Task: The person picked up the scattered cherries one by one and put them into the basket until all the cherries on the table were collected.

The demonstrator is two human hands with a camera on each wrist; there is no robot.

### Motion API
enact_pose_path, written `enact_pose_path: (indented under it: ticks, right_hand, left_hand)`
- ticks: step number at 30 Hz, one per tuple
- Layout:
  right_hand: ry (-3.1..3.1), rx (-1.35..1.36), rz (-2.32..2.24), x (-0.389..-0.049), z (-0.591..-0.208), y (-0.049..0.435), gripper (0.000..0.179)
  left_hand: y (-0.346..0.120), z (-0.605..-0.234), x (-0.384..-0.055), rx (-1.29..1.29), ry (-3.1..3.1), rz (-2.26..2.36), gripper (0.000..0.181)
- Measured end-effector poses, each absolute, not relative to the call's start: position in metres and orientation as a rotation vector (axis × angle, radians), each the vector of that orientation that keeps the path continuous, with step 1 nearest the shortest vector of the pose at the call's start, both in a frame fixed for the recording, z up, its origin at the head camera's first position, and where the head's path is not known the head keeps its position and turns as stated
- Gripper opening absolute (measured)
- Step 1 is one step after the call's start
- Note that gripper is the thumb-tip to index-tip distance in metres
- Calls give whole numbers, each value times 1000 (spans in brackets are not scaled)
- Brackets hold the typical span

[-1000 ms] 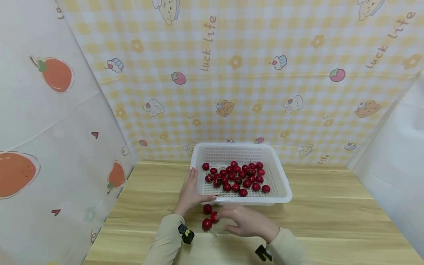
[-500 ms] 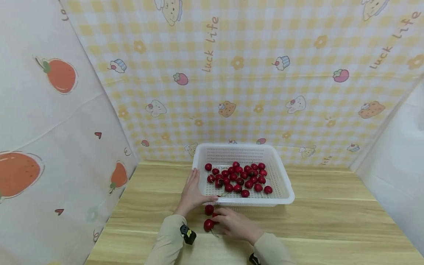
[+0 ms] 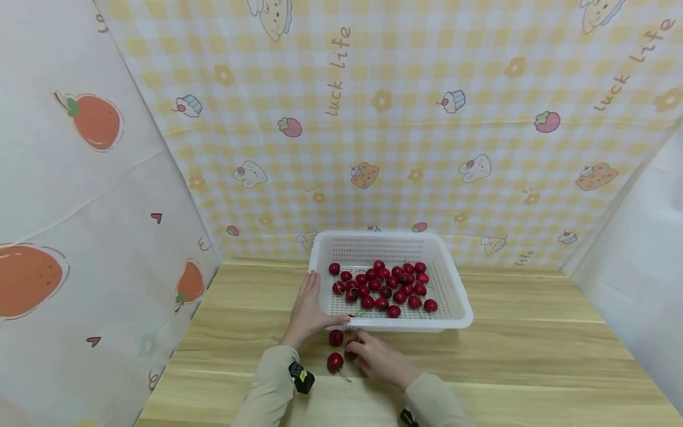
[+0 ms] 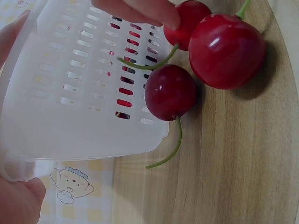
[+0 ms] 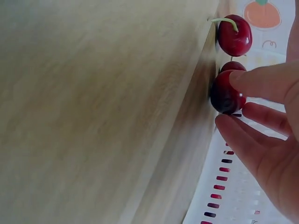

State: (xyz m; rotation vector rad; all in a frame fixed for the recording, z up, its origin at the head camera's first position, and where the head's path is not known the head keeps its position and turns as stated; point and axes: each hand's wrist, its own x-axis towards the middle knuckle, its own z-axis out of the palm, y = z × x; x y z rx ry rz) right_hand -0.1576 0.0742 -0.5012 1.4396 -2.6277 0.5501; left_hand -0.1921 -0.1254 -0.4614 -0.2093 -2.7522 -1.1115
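A white plastic basket (image 3: pixel 462 320) with slotted sides holds several red cherries (image 3: pixel 393 311). My left hand (image 3: pixel 308 312) grips its near left corner, thumb over the front rim and fingers along the left side. In front of the basket, my right hand (image 3: pixel 385 362) pinches a cherry (image 5: pixel 227 96) between thumb and fingertips, at or just above the tabletop. Two more cherries lie to its left: a dark one (image 4: pixel 171 92) beside the basket wall, and a larger-looking one (image 4: pixel 227 51) nearer me, its green stem showing.
The wood-grain table (image 3: pixel 533 344) extends to both sides of the basket. Behind it hangs a yellow checked cloth (image 3: pixel 400 142) with cartoon prints. A white fruit-patterned sheet (image 3: pixel 123 196) stands along the left, and a plain white one (image 3: pixel 645 237) along the right.
My right hand has moved left and closed its fingers round a cherry, which has shifted slightly to the right. The left hand stays on the basket corner.
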Motion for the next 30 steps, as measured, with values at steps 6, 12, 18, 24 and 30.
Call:
enact_pose_path:
  ticks: [6,12,18,24,30]
  right_hand:
    - [-2661,1422,525,-162,-504,70,28]
    - [-2650,1395,490,-162,-503,70,23]
    - [-2551,1384,524,-154,-499,82,23]
    - [-2324,1437,680,-142,-473,99,26]
    - [-2227,1518,770,-146,-418,113,26]
  left_hand:
    - [-125,-462,-193,-204,-2744,-1128,126]
    - [-124,-462,-193,-215,-2729,-1119,126]
    - [-125,-462,-192,-222,-2723,-1104,125]
    - [-126,-463,-193,-212,-2721,-1121,126]
    - [-125,-464,-194,-204,-2731,-1115,125]
